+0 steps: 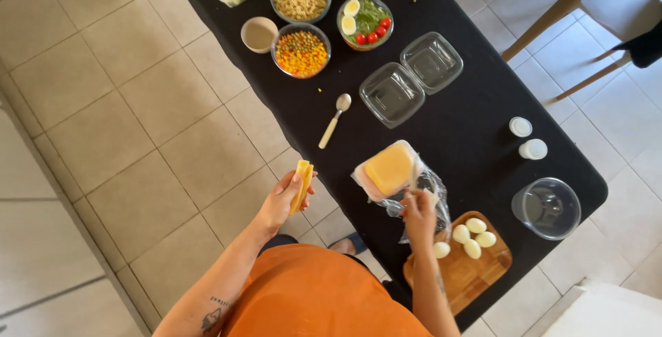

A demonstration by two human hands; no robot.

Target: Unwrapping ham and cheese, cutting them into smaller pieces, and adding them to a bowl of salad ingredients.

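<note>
cheese (pixel 389 167): smooth, waxy yellow
wrap (pixel 429 187): clear glossy plastic
board (pixel 463 273): matt wood
tablecloth (pixel 476 145): matt black cloth
spoon (pixel 335 120): shiny bowl, probably metal

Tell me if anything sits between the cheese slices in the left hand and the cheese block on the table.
Nothing visible does. The left hand holds the cheese slices off the table's edge, and the stretch to the cheese block is bare black tabletop.

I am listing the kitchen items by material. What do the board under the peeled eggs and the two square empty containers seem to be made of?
The brown board under the white peeled eggs looks like wood with a matte finish: warm colour, faint grain. The two square empty containers seem clear plastic or glass; the black tablecloth shows through, with glossy reflections.
</note>
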